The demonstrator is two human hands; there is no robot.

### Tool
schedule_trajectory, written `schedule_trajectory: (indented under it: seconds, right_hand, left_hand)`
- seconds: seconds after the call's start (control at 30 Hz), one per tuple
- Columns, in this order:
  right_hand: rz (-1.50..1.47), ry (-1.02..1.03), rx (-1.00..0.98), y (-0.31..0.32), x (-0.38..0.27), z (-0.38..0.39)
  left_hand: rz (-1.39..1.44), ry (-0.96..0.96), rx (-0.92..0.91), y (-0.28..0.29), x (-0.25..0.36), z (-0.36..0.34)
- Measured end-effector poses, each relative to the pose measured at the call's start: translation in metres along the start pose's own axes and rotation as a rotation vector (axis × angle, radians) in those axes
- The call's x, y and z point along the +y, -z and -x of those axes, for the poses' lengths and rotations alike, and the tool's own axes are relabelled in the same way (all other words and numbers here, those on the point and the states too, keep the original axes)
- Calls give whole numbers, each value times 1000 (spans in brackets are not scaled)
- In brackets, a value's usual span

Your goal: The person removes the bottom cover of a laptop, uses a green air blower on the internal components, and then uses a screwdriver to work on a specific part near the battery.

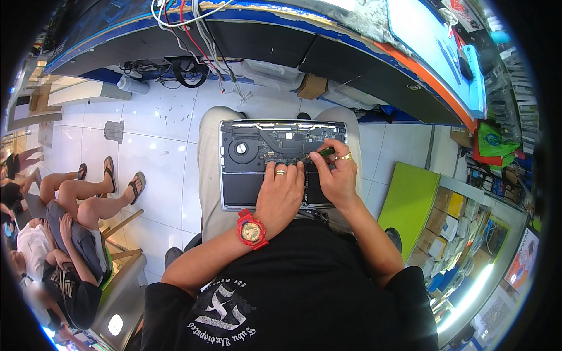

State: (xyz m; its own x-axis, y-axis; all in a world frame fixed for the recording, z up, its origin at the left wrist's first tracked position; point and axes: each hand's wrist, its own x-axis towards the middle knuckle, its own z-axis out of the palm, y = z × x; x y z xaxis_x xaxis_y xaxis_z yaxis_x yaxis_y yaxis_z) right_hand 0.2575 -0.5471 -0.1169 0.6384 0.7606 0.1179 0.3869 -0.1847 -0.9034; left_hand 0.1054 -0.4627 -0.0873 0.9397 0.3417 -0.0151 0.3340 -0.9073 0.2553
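Note:
Across my lap lies a laptop base [225, 190] with its bottom cover off. Its round fan [240, 149] shows at the upper left, a dark circuit board [284, 140] runs along the far half, and black battery cells [241, 190] fill the near half. My left hand [282, 190], a red watch on its wrist, rests over the middle of the laptop, fingertips touching the board's near edge; it grips nothing visible. Above the board's right side, my right hand [336, 175] pinches a small green tool [326, 151]. Fingers hide the tool's tip, and its exact kind is unclear.
A long counter [257, 44] with hanging cables [205, 41] spans the far side. At right stand a green panel [407, 205] and a glass display case [462, 234]. Seated people [76, 234] are at left. A cardboard box [312, 86] sits under the counter.

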Motion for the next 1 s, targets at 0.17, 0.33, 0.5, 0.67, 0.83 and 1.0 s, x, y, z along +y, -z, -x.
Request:
schedule_trajectory:
  seconds: [0.17, 0.33, 0.5, 0.67, 0.83, 1.0]
  right_hand:
    - [-16, -14, 2, -1, 1, 0]
    - [-28, -21, 2, -1, 1, 0]
    - [-8, -6, 2, -1, 0, -1]
    - [29, -1, 4, -1, -2, -1]
    - [104, 74, -25, 1, -11, -5]
    - [108, 98, -32, 1, -12, -5]
  left_hand:
    - [-12, -3, 7, 1, 0, 0]
    - [-5, -5, 14, 0, 0, 0]
    - [-7, -4, 15, 1, 0, 0]
    - [-2, -5, 10, 0, 0, 0]
    - [-16, -5, -1, -1, -1, 0]
    - [-13, -6, -4, -1, -1, 1]
